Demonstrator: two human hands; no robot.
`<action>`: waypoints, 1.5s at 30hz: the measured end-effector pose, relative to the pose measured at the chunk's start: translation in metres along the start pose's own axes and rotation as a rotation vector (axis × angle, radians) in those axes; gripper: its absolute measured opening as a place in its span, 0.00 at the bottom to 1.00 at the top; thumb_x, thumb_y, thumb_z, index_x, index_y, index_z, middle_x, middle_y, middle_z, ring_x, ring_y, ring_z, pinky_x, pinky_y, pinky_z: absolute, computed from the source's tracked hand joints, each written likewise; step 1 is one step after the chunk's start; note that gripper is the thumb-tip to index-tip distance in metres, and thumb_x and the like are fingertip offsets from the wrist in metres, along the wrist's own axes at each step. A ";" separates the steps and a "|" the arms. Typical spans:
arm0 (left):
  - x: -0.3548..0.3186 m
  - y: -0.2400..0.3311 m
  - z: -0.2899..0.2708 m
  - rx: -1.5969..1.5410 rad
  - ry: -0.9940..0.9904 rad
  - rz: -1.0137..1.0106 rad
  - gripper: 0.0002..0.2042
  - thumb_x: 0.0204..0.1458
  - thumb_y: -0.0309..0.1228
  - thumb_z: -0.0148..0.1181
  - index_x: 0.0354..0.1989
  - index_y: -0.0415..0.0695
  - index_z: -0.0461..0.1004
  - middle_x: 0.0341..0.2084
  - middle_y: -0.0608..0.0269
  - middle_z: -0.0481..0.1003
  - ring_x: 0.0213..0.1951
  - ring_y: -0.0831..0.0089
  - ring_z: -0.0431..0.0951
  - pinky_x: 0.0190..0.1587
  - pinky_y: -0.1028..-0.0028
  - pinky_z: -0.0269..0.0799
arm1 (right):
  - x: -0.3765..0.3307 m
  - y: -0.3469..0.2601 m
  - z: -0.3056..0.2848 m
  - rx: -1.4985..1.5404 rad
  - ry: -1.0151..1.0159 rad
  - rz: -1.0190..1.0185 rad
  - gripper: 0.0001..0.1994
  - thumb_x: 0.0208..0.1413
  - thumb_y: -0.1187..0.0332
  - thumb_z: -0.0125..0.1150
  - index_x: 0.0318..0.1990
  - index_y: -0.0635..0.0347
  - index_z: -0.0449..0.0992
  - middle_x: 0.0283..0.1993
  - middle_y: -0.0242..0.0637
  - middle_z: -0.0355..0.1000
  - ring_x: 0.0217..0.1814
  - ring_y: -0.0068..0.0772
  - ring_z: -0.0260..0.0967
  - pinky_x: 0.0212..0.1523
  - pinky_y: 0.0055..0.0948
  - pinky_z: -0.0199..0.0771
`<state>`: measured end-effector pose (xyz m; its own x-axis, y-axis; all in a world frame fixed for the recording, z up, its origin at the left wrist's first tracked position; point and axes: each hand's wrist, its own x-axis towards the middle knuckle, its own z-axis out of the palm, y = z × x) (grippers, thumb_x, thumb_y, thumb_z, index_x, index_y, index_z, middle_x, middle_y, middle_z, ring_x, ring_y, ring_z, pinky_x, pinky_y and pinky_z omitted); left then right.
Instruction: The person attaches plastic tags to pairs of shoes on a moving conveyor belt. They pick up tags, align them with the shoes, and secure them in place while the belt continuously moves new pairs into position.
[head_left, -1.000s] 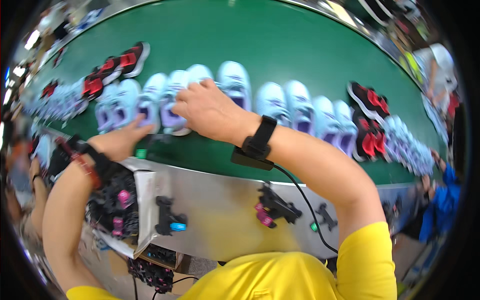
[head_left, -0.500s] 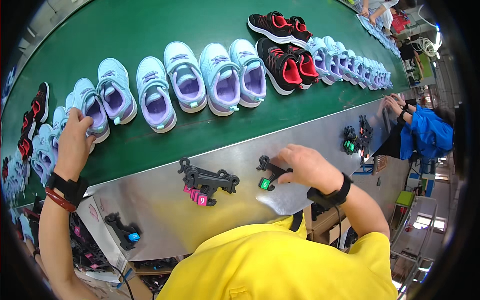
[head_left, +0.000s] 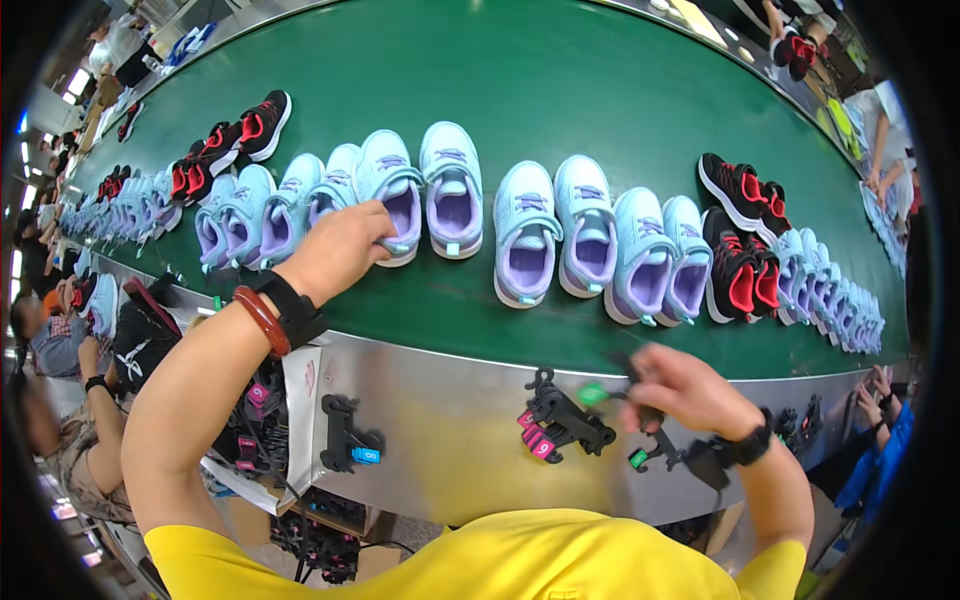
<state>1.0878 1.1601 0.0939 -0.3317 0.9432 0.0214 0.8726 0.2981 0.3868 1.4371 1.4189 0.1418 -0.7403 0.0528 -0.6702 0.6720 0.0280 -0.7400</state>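
Observation:
My left hand (head_left: 340, 250) is closed at the heel edge of a light-blue shoe with lilac lining (head_left: 390, 185), which stands on the green belt (head_left: 600, 90). Its fingertips are partly hidden. Right beside that shoe stands a matching one (head_left: 452, 190). Over the metal ledge (head_left: 430, 400), my right hand (head_left: 690, 395) grips a black plastic shoe hanger with a green tag (head_left: 592, 394), smeared by motion. Below that hand lies another green-tagged hanger (head_left: 655, 455). A pile of pink-tagged hangers (head_left: 565, 420) lies to its left, and a blue-tagged hanger (head_left: 350, 435) farther left.
More light-blue shoes (head_left: 525, 235) line the belt on both sides, with black-and-red shoes (head_left: 735, 270) among them. Boxes of hangers (head_left: 250, 430) are below the ledge at left. Co-workers are at the left, including one holding shoes (head_left: 100, 300), and at the right.
The view has swung left, so the shoes and hangers appear farther right. My right hand has lifted a green-tagged hanger off the ledge. My left hand stays at a light-blue shoe.

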 end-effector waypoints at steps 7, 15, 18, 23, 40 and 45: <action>0.007 0.010 0.003 -0.032 -0.029 -0.024 0.10 0.42 0.23 0.67 0.34 0.39 0.74 0.34 0.53 0.73 0.38 0.50 0.76 0.40 0.58 0.72 | 0.142 -0.074 0.100 0.430 -0.095 -0.105 0.10 0.68 0.69 0.44 0.49 0.67 0.58 0.35 0.45 0.73 0.30 0.36 0.77 0.25 0.27 0.78; 0.006 0.008 0.004 0.018 -0.034 -0.015 0.10 0.42 0.23 0.66 0.33 0.38 0.73 0.33 0.54 0.73 0.36 0.52 0.77 0.37 0.60 0.73 | 0.165 -0.078 0.128 0.570 -0.128 -0.068 0.08 0.68 0.69 0.44 0.47 0.66 0.58 0.34 0.44 0.72 0.30 0.37 0.77 0.26 0.29 0.80; 0.007 0.006 0.005 0.052 -0.055 0.017 0.10 0.42 0.23 0.66 0.33 0.39 0.74 0.33 0.55 0.73 0.36 0.52 0.77 0.37 0.60 0.73 | 0.165 -0.073 0.130 0.606 -0.119 -0.096 0.09 0.68 0.69 0.43 0.48 0.67 0.59 0.33 0.42 0.72 0.27 0.34 0.76 0.25 0.27 0.79; 0.009 0.013 0.003 0.178 -0.153 0.080 0.08 0.43 0.23 0.64 0.34 0.41 0.74 0.31 0.56 0.72 0.35 0.53 0.77 0.36 0.60 0.74 | 0.171 -0.075 0.122 0.339 -0.404 -0.151 0.08 0.68 0.68 0.44 0.43 0.64 0.64 0.28 0.36 0.71 0.23 0.28 0.73 0.21 0.23 0.71; -0.017 0.023 -0.018 0.091 -0.271 -0.182 0.16 0.53 0.24 0.55 0.52 0.46 0.75 0.37 0.52 0.75 0.43 0.50 0.76 0.43 0.56 0.72 | 0.212 -0.107 0.043 -1.387 0.170 -0.970 0.11 0.46 0.60 0.68 0.34 0.54 0.78 0.34 0.34 0.76 0.46 0.37 0.67 0.47 0.36 0.62; -0.010 0.030 -0.012 0.054 -0.307 -0.286 0.15 0.54 0.23 0.54 0.50 0.44 0.76 0.35 0.47 0.78 0.39 0.47 0.77 0.43 0.53 0.71 | 0.217 -0.109 0.034 -1.349 0.287 -1.245 0.13 0.49 0.54 0.67 0.30 0.53 0.78 0.28 0.30 0.73 0.45 0.33 0.66 0.46 0.34 0.61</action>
<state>1.1128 1.1579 0.1160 -0.4485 0.8186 -0.3588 0.7811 0.5541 0.2879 1.2029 1.3930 0.0749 -0.8292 -0.4769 0.2915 -0.5224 0.8468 -0.1004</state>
